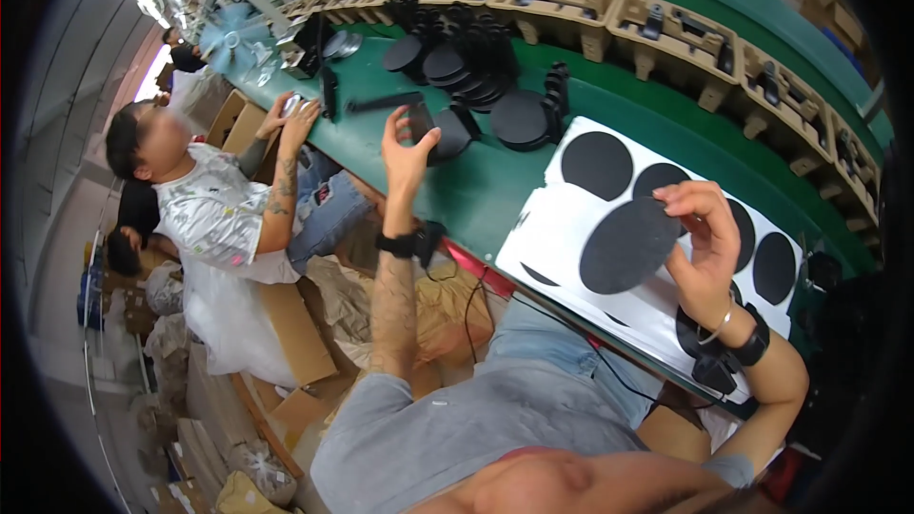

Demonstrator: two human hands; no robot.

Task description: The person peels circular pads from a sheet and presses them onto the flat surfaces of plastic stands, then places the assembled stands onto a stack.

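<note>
My right hand (705,238) pinches a round black pad (624,249) by its right edge, thumb below and fingers above. The pad is tilted over a white backing sheet (571,219), which carries several more black round pads (597,165). Farther left, my left hand (407,148) curls its thumb and fingers around the dark upright part of a black stand (419,119). A round black base (451,136) shows just right of that hand; whether it belongs to the same stand is hard to tell.
Several black round-based stands (466,67) cluster on the green table (381,157). Behind them runs a row of tan moulded trays (562,2) holding black parts. At left, a co-worker (214,186) handles a small item beside a fan (231,41). Cartons (295,333) stand below.
</note>
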